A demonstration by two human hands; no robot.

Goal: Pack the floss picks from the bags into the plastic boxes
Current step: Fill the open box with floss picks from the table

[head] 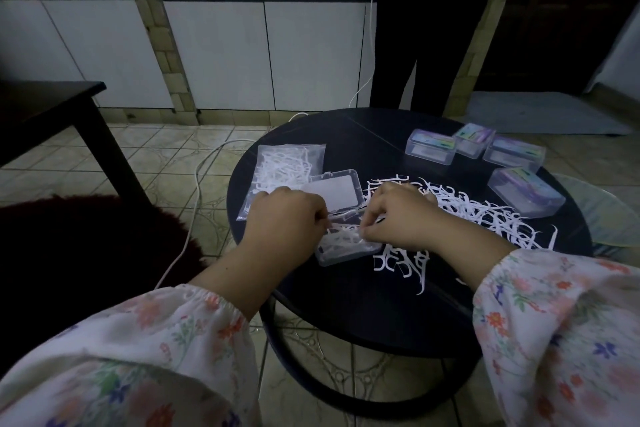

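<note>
Head view looks down on an open box [346, 246] near the front of the round table [346, 305], lid [332, 192] thrown back, white picks [341, 238] already lying in it; both hands meet just over it; the left hand [284, 218] has its fingers curled, seemingly pinching picks at the box's left edge, and the right hand [401, 215] curls its fingertips down onto the same bunch, though exactly what each finger clamps is hidden by the knuckles; the step in hand looks like seating a small bunch of picks into the box; next would come pressing them flat so the lid can close, then reaching right for more.

A loose pile [485, 215] of picks spreads just beside and beyond the right hand, some under the wrist; a bag [287, 166] with picks in it lies beyond the left hand, partly under the lid; four closed boxes [478, 156] sit at the far right edge, well apart from the hands; a white cable [197, 191] trails over the tiled floor on the left.
</note>
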